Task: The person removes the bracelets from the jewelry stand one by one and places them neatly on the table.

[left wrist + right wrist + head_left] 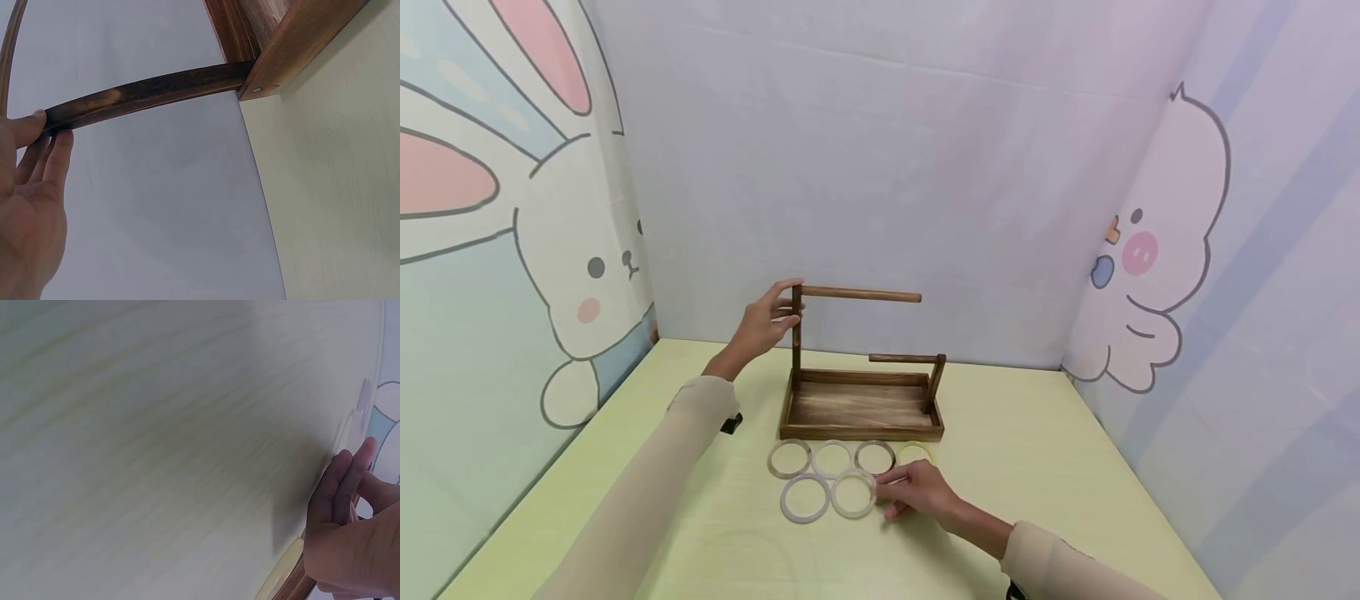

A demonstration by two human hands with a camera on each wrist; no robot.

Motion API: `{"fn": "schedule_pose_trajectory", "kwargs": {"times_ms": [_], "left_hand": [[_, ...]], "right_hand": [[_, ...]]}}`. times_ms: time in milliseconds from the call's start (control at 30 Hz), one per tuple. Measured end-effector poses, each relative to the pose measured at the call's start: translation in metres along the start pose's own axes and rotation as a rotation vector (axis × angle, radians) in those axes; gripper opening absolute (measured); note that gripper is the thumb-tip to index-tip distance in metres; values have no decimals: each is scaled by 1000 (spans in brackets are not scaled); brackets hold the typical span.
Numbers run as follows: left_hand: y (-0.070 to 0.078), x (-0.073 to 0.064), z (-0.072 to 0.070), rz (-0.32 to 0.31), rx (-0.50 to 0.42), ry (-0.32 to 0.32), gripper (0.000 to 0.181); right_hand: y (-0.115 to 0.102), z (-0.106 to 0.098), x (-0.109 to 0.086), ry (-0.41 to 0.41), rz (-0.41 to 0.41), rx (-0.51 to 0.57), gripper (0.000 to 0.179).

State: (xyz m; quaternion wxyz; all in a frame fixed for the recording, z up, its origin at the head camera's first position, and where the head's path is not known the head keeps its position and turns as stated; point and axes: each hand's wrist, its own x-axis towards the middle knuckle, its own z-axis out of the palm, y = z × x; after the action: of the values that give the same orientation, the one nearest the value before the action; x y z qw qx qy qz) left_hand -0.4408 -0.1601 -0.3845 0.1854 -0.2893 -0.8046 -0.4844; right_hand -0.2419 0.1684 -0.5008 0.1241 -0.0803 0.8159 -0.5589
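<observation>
A dark wooden jewelry stand (pixel 861 432) has a tray base, a tall post with a long bar, and a short post with a lower bar. My left hand (pixel 765 323) grips the top of the tall post (pixel 150 92), thumb on one side and fingers on the other. In front of the tray lie several bangles in two rows. My right hand (pixel 925 492) pinches the right edge of a pale translucent bangle (pixel 853 515) in the near row. Beside that one lies a lavender-grey bangle (pixel 805 520). The right wrist view largely hides the held edge behind the fingers.
The far row holds a grey-brown bangle (pixel 771 459), a whitish bangle (pixel 832 442), a dark-mottled bangle (pixel 875 442) and a yellow bangle (pixel 914 444) partly behind the right hand. The pale yellow table (pixel 1015 500) meets cartoon-printed cloth walls (pixel 880 167) at its back and sides.
</observation>
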Motion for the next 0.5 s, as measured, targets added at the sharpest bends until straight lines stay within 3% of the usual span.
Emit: {"fn": "schedule_pose_trajectory", "kwargs": {"times_ms": [500], "left_hand": [[1,-1,0,5,-1,-1,73]], "right_hand": [[2,-2,-2,69,-62,-67,14]]}}
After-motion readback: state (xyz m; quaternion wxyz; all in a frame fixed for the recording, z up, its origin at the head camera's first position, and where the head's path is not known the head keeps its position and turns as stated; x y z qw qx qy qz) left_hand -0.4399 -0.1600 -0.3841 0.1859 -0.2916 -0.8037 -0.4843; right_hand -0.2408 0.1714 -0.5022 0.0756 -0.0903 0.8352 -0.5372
